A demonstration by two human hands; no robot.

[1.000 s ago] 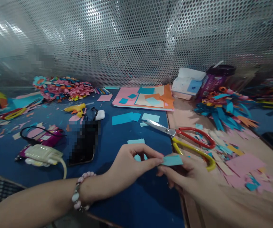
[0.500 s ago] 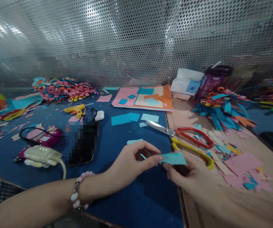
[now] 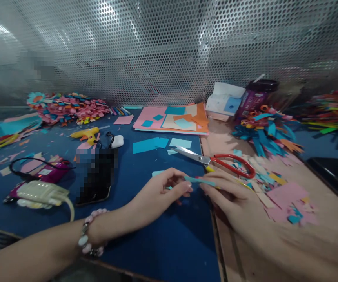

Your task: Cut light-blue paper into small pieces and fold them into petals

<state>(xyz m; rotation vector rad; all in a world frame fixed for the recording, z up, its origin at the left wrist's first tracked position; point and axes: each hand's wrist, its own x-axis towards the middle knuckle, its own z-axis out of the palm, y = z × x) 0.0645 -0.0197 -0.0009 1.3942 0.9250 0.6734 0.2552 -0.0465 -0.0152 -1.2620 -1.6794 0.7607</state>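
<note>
A narrow light-blue paper strip (image 3: 200, 180) is held between my two hands, seen nearly edge-on. My left hand (image 3: 169, 190) pinches its left end between thumb and fingers; a bit of pale blue paper shows inside the curled fingers. At the strip's right end, my right hand (image 3: 230, 192) has thumb and fingertips closed on it. Just beyond the right hand lie scissors (image 3: 204, 159) with one red and one yellow handle, the yellow one mostly hidden by that hand. A pale blue paper piece (image 3: 157, 172) lies behind my left hand.
Blue paper pieces (image 3: 147, 145) lie ahead, before a stack of coloured sheets (image 3: 145, 113). A phone (image 3: 98, 180), power bank (image 3: 53, 170) and yellow glue gun (image 3: 86, 135) are at left. Paper scraps (image 3: 286, 196) and a blue paper bundle (image 3: 267, 131) are at right.
The paper strip has turned from showing its flat face to nearly edge-on. My right hand has turned over it, fingers now reaching forward along its end. The whole view has shifted slightly.
</note>
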